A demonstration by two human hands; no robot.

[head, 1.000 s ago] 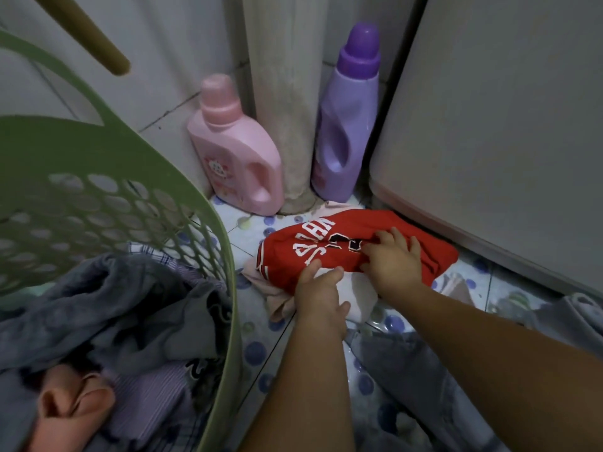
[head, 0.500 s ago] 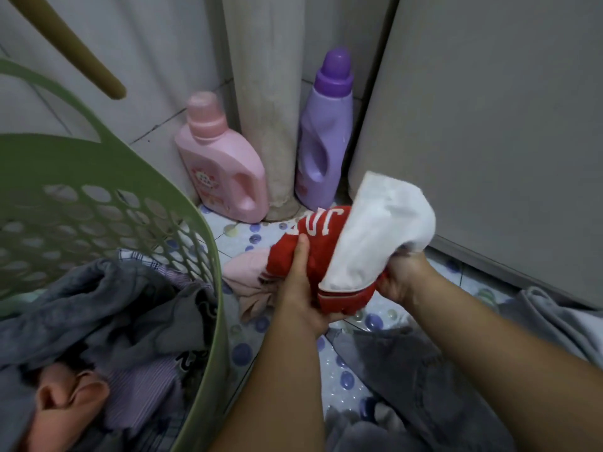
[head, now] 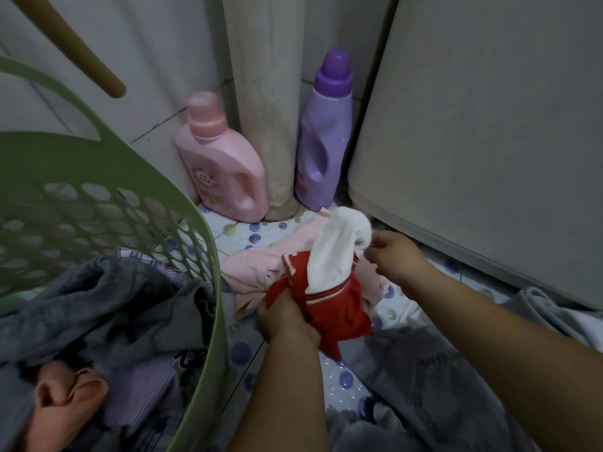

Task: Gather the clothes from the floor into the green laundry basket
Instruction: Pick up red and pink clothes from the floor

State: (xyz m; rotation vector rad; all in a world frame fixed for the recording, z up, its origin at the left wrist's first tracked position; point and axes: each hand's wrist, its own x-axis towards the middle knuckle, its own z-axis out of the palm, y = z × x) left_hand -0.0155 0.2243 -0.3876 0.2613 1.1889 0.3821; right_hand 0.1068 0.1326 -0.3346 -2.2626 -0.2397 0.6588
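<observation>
My left hand (head: 287, 318) grips a bunched red garment (head: 339, 308) with a white inner side (head: 336, 252), held just above the floor. My right hand (head: 394, 256) is at the white part's upper right edge, fingers pinched on it. A pale pink garment (head: 261, 265) lies on the floor behind the red one. Grey clothes (head: 424, 380) lie on the floor below my arms. The green laundry basket (head: 130, 177) stands at the left and holds grey, purple striped and peach clothes (head: 98, 321).
A pink detergent bottle (head: 222, 171) and a purple bottle (head: 323, 135) stand against the wall beside a pale pipe (head: 267, 102). A grey appliance (head: 483, 125) fills the right side. A wooden handle (head: 81, 57) slants in at the top left. The floor has blue-dotted tiles (head: 241, 350).
Both hands lifted the red garment off the floor and bunched it, white side out. The pink garment beneath it now shows. My hands have moved slightly toward me.
</observation>
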